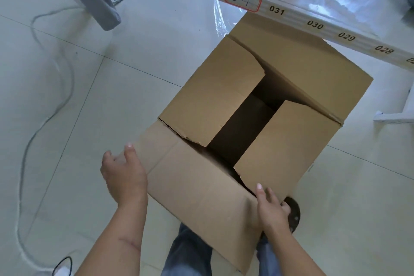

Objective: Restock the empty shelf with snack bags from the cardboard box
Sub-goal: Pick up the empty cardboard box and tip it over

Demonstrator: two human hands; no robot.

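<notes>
Box [257,105], stiff yet likely light, sits half-open as left hand [124,175] and right hand [272,208], fingers relaxed, touch its near flap, the best hold.

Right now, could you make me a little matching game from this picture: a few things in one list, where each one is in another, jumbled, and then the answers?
Things:
1. left hand
2. right hand
3. shelf edge
4. grey cable

Places:
A. runs above the cardboard box, printed with numbers
B. trails over the floor tiles, left of the box
C. at the box's near left corner, by the outer flap
D. at the box's near right corner, beside an inner flap

Pairs: 1-C, 2-D, 3-A, 4-B
</notes>
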